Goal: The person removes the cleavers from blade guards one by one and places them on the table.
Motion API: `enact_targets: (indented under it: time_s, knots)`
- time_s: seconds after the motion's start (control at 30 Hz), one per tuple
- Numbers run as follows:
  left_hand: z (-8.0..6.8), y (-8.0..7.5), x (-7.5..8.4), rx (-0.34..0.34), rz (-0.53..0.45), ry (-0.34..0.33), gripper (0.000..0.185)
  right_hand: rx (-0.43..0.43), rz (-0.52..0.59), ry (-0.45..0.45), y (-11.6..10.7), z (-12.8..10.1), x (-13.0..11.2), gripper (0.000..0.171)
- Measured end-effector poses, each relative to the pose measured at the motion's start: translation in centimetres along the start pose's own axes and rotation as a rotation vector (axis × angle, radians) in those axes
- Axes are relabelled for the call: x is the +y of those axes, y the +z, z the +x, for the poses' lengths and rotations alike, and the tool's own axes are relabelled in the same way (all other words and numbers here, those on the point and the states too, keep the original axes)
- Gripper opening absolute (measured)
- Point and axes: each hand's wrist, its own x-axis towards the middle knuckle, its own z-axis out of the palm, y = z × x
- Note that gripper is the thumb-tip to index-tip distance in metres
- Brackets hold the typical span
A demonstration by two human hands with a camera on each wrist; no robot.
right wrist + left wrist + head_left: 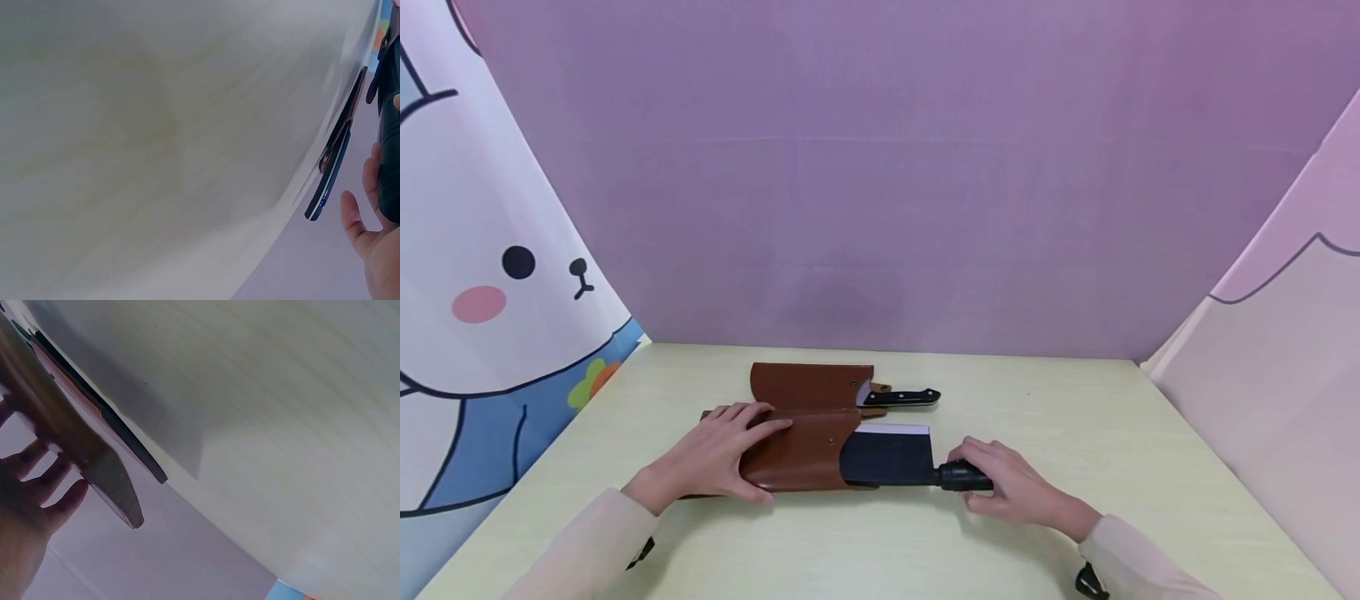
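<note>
Beyond 8-o'clock sleeve [587,542]: gripping cleaver sheath [801,454] (left hand [711,454]), cleaver handle [964,476] (right hand [1018,490]); likely sheathing or drawing, needing alignment.

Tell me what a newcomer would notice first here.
Probably the broad dark cleaver blade, partly out of the brown sheath the left hand grips, its black handle in the right hand. Behind it, a second knife pokes from another sheath; a big white cartoon face is at far left.

On my feed: left hand [718,452] – fingers spread, holding | right hand [1011,486] – fingers curled, gripping | both forearms [583,546] angled inward
</note>
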Motion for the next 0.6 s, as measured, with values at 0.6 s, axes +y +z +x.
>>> enact_targets:
  time_s: [0.6]
  knots:
    - [-0.57, 0.12, -0.55, 0.042, -0.001, 0.007, 0.095, 0.064, -0.036, -0.041, -0.28, -0.63, 0.42, 0.042]
